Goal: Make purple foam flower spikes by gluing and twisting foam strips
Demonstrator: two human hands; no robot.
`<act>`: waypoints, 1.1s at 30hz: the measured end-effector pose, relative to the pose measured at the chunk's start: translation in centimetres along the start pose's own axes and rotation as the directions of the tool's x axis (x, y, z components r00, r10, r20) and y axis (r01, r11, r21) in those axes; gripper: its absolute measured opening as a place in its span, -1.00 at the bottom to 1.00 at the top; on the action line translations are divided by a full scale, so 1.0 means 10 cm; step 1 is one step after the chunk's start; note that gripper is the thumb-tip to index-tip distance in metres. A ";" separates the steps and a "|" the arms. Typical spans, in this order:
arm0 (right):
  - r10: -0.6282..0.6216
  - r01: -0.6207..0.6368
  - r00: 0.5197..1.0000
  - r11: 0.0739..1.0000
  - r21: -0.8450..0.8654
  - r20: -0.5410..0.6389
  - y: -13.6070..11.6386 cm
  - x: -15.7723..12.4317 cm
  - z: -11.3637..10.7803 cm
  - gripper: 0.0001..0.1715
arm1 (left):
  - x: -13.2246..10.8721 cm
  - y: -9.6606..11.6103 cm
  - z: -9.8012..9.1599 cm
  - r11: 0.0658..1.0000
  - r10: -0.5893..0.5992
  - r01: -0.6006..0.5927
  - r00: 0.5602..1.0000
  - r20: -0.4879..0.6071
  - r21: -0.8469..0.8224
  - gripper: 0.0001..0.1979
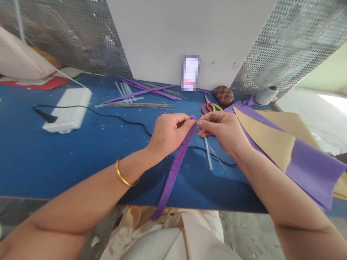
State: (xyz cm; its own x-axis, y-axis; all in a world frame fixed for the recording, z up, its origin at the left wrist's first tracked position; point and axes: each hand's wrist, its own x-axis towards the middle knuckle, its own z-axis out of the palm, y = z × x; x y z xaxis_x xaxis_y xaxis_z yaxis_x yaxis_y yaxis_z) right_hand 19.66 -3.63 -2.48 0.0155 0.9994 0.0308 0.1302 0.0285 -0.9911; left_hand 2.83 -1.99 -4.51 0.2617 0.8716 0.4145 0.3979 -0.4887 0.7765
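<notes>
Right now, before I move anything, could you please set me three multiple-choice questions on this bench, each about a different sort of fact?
1. Where do the scissors lie?
A) Beyond the hands, beside the checked pouch
B) On the floor
C) In the person's lap

2. What colour is the bangle on the left wrist?
A) Silver
B) Gold
C) Purple

3. What is the left hand doing with the purple strip?
A) Cutting it
B) Nothing, it is apart
C) Pinching its top end

Answers:
1 A, the handles lie next to the pouch.
2 B, the band shows gold.
3 C, the strip hangs down from that pinch.
</notes>
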 end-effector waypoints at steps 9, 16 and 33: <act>0.007 -0.008 0.999 0.999 0.052 0.034 0.06 -0.01 0.03 -0.82 | 0.00 0.00 0.02 0.999 0.016 -0.016 1.000 0.017 0.032 -0.70; 0.002 -0.003 1.000 0.993 0.114 0.007 0.10 0.02 0.06 -0.83 | 0.03 0.04 0.00 0.986 -0.103 0.110 0.993 0.061 -0.126 -0.70; 0.047 -0.047 0.991 0.999 0.000 0.127 -0.02 0.03 -0.10 -0.77 | 0.09 -0.01 0.02 0.731 -0.359 0.374 0.922 0.145 -0.571 -0.77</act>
State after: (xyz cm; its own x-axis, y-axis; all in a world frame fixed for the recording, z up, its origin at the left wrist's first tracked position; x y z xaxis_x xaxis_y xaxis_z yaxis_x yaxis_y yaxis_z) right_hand 20.60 -3.39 -2.16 -0.1046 0.9940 -0.0323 0.1293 -0.0186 -0.9914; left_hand 3.15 -1.18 -4.31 0.2261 0.9735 0.0348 -0.1129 -0.0093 0.9936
